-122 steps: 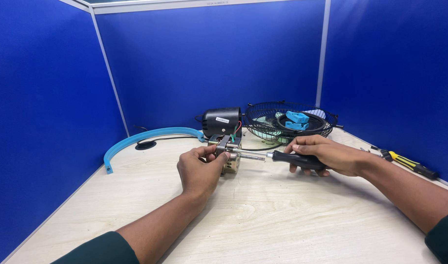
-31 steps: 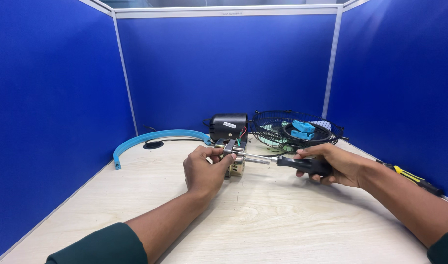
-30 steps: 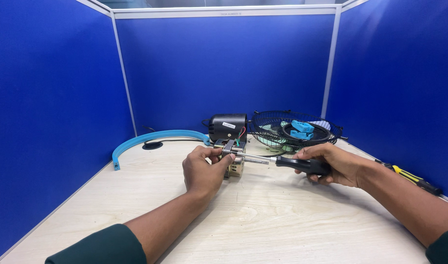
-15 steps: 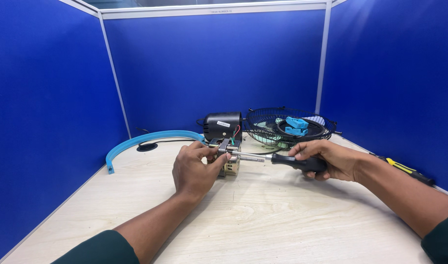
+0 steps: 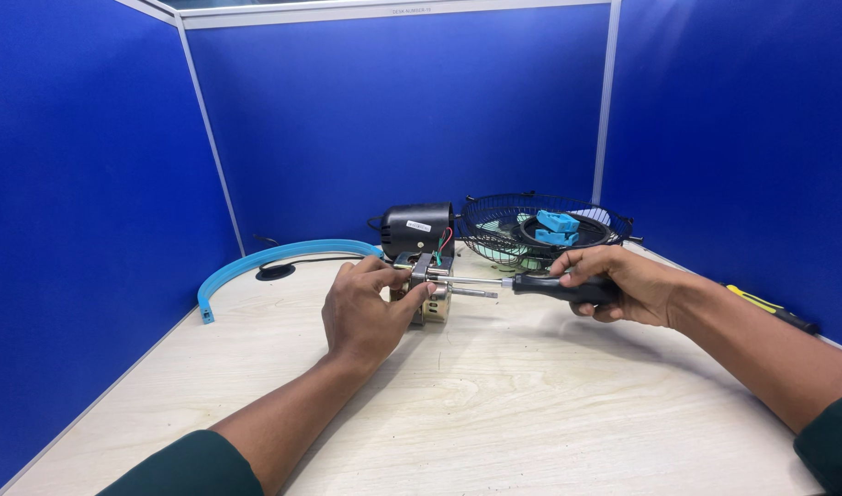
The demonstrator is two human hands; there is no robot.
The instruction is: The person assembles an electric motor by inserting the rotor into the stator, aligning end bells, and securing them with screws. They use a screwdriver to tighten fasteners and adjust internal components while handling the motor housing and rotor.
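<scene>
Both of my hands meet at the middle of the frame over a pale wood-grain table (image 5: 494,413). My left hand (image 5: 361,317) is wrapped around a small metal fan motor (image 5: 430,292), fingers curled over its top and thumb pressed to its near side; its boxy, brassy body stands on the table with a thin steel shaft poking out to the right. My right hand (image 5: 614,283) is closed around the matte black handle of a screwdriver (image 5: 522,285), whose slim shiny shank runs left to the motor's top. Just behind the motor sits a rounded black plastic housing (image 5: 416,228). Right of it lies a black wire fan guard (image 5: 542,230) holding blue plastic pieces (image 5: 557,227). A curved blue plastic strip (image 5: 265,264) arcs across the left, and a yellow-and-black tool (image 5: 770,308) lies at the far right.
</scene>
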